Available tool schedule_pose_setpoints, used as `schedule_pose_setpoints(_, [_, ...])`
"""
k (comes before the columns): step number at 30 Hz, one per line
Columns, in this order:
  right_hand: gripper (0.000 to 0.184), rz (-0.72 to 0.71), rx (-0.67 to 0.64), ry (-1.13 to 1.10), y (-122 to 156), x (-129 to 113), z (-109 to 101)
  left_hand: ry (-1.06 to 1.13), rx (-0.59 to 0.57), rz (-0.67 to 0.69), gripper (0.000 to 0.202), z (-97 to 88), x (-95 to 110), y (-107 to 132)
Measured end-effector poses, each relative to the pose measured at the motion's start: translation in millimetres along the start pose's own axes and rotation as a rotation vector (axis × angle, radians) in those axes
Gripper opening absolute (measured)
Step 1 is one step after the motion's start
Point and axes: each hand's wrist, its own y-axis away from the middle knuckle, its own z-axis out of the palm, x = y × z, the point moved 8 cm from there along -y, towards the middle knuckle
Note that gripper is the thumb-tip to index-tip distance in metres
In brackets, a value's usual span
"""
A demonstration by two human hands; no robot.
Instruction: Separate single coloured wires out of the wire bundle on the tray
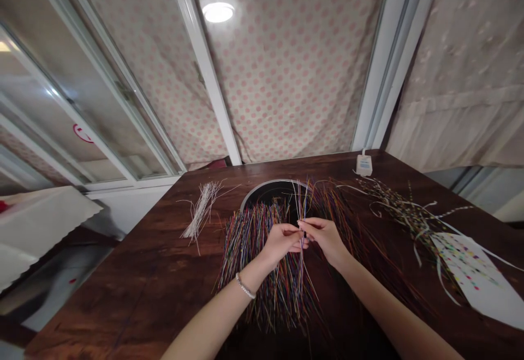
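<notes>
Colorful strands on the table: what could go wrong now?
The left hand and right hand pinch thin strands from the colourful bunch. Pulling might tangle that bunch or drag it off the round black container. The bracelet could also snag loose strands.

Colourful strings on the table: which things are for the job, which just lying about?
Job: left hand, right hand, thin multicoloured strands, round black tub.
Lying about: white plastic plug box, bundle of white strands, white sheet with coloured dots.
</notes>
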Motion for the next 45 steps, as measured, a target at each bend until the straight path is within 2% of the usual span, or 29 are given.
schedule_pose_setpoints(5, [0.031,-0.015,0.044,0.004,3,-2,0,0.053,-0.050,0.071,0.037,1.2,-6,-1])
schedule_pose_setpoints(13, [0.029,-0.018,-0.004,-0.008,2,-1,4,0.142,0.013,0.120,0.037,-5.8,-13,-3])
schedule_pose_setpoints(21, [0.024,0.021,0.002,-0.002,1,4,6,0.190,0.043,0.100,0.035,-9.9,-18,-6])
schedule_pose_setpoints(25, [0.017,-0.018,-0.012,-0.016,0,1,8,0.169,0.038,0.106,0.032,-9.5,-17,-5])
schedule_pose_setpoints(33, [0.022,-0.077,0.035,0.008,-3,-7,0,0.187,0.053,0.091,0.030,-10.6,-21,-5])
schedule_pose_setpoints(37, [0.028,-0.138,0.165,0.226,-11,-12,-27,0.212,0.077,0.091,0.031,-13.9,-22,-5])
schedule_pose_setpoints(41, [0.029,-0.231,0.288,0.781,-16,-23,-53,0.211,0.087,0.088,0.032,-14.5,-22,-4])
schedule_pose_setpoints(43, [0.029,-0.248,0.334,1.021,-15,-27,-58,0.214,0.087,0.083,0.032,-14.3,-22,-4])
schedule_pose_setpoints(45, [0.030,-0.306,0.382,1.154,-10,-35,-57,0.221,0.082,0.082,0.031,-13.9,-22,-4])
